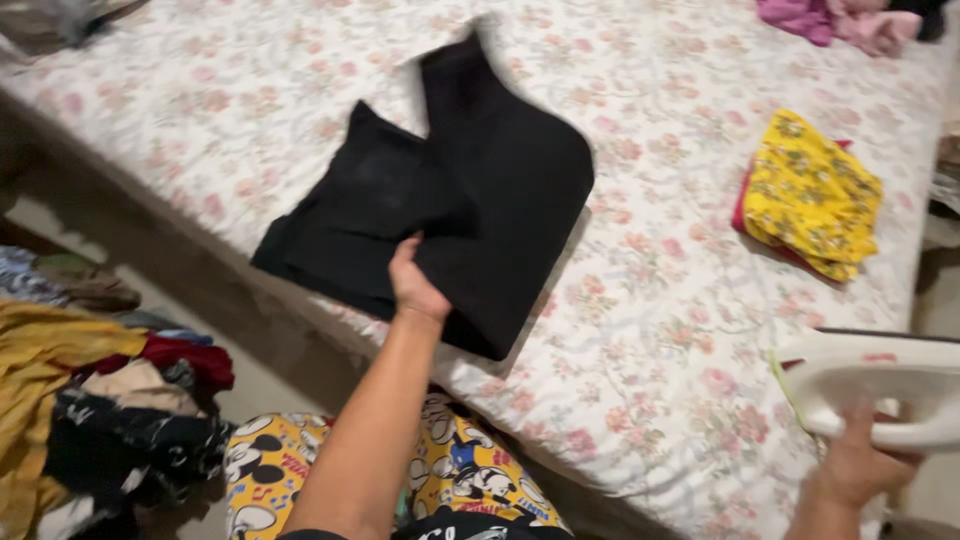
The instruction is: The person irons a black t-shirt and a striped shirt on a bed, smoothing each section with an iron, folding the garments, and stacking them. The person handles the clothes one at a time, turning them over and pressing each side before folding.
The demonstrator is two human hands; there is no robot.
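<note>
A black garment [470, 190] lies folded on the floral bed sheet [650, 330], near the bed's front edge. My left hand [413, 283] presses on its lower middle, fingers tucked at a fold; whether it grips the cloth is unclear. My right hand [858, 462] holds a white clothes iron [880, 385] by its handle at the lower right, above the sheet and apart from the garment.
A folded yellow floral cloth [812, 195] over a red piece lies to the right on the bed. Pink clothes [840, 20] sit at the far right corner. A heap of mixed clothes [90, 400] lies on the floor at left.
</note>
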